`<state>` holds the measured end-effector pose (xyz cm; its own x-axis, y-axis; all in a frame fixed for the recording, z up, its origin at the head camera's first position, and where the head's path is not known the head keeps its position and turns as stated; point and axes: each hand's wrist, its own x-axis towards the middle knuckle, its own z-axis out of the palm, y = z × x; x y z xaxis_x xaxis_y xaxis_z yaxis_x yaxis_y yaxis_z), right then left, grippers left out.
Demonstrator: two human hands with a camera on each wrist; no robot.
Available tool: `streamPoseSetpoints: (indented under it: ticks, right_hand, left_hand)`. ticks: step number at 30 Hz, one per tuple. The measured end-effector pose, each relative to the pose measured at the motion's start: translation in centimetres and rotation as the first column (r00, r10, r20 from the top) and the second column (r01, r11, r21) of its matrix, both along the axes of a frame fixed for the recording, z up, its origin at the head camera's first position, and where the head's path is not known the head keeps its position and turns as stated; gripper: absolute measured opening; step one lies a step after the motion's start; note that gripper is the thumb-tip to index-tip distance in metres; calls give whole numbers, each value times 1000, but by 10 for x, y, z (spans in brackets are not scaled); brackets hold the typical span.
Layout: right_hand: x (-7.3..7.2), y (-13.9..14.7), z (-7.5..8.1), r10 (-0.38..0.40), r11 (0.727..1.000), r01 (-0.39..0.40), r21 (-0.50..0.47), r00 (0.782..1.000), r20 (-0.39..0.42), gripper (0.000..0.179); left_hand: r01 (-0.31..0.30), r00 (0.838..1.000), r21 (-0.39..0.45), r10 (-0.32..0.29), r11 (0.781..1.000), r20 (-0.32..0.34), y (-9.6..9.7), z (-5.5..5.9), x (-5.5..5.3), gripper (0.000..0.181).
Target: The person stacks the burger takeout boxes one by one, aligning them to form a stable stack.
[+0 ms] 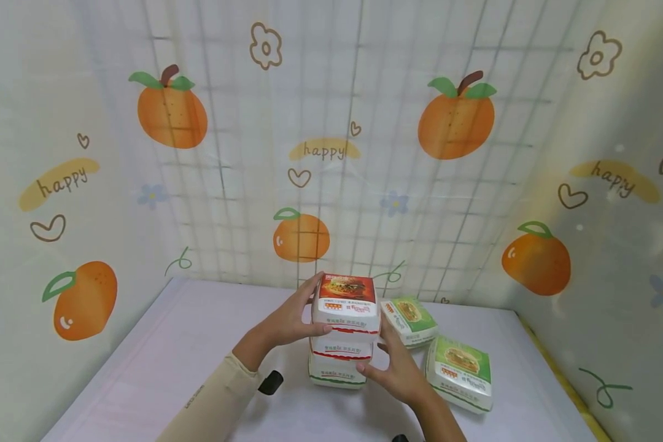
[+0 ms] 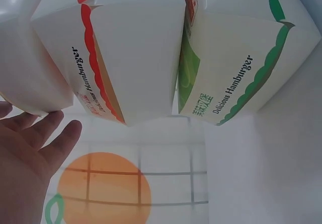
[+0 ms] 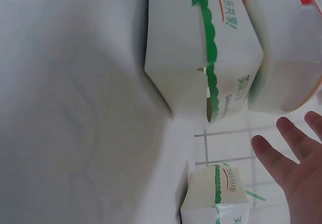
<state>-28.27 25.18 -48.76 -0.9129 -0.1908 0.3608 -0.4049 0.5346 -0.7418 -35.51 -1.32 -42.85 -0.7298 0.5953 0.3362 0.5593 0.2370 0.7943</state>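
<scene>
Three paper burger boxes stand stacked: a red-topped box [image 1: 347,301] uppermost, a red-trimmed box [image 1: 342,348] in the middle, a green-trimmed box [image 1: 337,372] at the bottom. My left hand [image 1: 287,319] holds the top box at its left side, thumb across the front corner and fingers toward the back. In the left wrist view, its fingertips [image 2: 73,128] are right at that box's edge. At the stack's right side is my right hand [image 1: 400,368], thumb by the middle box's front corner. Its fingers [image 3: 274,158] are straight and spread beside the stack in the right wrist view.
Two more green burger boxes, one farther back [image 1: 411,322] and one nearer [image 1: 458,373], sit right of the stack on the white tabletop [image 1: 199,325]. A curtain [image 1: 320,184] printed with oranges hangs behind and at both sides.
</scene>
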Motion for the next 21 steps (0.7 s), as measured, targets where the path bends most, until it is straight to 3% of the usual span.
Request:
streamPoseSetpoints:
  ticks: [21]
  right_hand:
    - [2, 0, 1, 12, 1000, -11, -5, 999, 38, 109]
  left_hand:
    - [3, 1000, 0, -3, 1000, 1, -1, -7, -1, 105]
